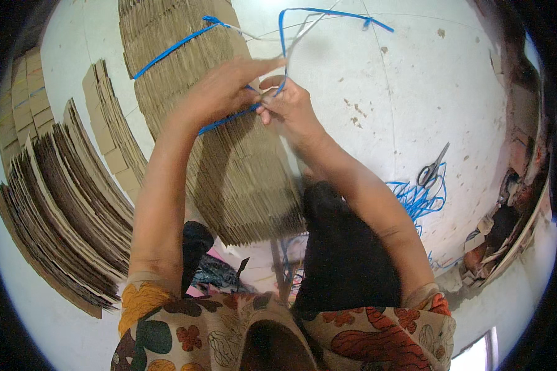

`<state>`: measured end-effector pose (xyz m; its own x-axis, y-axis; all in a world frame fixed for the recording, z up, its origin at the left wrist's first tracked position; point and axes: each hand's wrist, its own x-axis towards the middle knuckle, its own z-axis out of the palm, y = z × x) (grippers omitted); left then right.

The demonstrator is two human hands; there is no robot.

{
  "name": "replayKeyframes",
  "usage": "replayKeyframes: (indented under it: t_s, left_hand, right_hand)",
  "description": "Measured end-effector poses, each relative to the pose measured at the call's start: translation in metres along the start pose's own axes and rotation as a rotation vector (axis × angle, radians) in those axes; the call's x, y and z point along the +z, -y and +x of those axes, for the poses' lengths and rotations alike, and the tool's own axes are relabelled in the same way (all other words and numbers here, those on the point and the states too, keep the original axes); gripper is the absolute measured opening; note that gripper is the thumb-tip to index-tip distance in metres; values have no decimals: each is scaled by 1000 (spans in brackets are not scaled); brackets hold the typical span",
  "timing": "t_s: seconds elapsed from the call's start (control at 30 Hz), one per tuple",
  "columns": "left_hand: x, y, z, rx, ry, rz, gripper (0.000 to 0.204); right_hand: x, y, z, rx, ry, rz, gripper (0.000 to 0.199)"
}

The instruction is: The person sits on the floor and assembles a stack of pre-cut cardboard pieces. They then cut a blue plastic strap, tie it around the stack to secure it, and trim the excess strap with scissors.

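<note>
A long stack of brown cardboard pieces [247,185] lies in front of me, with the edges facing up. One blue strap [173,54] crosses its far part and has a knot at the right side. A second blue strap [229,119] goes over the middle, and both my hands meet on it at the stack's right edge. My left hand [229,85] grips this strap with its index finger stretched out to the right. My right hand [289,106] pinches the same strap between thumb and fingers. From there its loose end rises and bends off to the right.
More cardboard sheets [62,216] stand in a curved row at the left, with a smaller stack [111,123] behind them. Scissors [432,170] lie on a tangle of blue strap [418,201] on the pale floor [353,68] at the right. Rubble [486,241] lines the right edge.
</note>
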<state>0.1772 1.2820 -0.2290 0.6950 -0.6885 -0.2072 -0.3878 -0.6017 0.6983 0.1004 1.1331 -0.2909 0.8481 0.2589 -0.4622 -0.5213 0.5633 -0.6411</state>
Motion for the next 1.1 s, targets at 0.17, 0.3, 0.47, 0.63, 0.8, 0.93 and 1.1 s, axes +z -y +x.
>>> replayKeyframes:
  t_s: [0.17,0.3,0.47,0.63,0.8,0.93,1.1]
  left_hand:
    - [-4,-1,-30,4,-16,354,39]
    - [-3,3,-45,-132,-125,-390,28]
    - [12,10,-49,-436,-100,-686,24]
    - [27,16,-44,-346,-91,-390,25]
    - [22,17,-39,-302,-4,-280,26]
    - [26,17,-34,-219,-32,-249,24]
    - [19,30,-40,-405,66,-476,19]
  right_hand:
    - [-16,5,9,168,134,-78,21]
    - [-31,14,15,212,306,-154,18]
    - [-28,9,12,43,295,-219,13]
    - [-2,3,1,-54,25,-471,17]
    - [7,-7,4,-715,17,-1195,15]
    - [3,-16,10,-629,3,-1142,16]
    - [-9,-8,8,-746,152,-899,19]
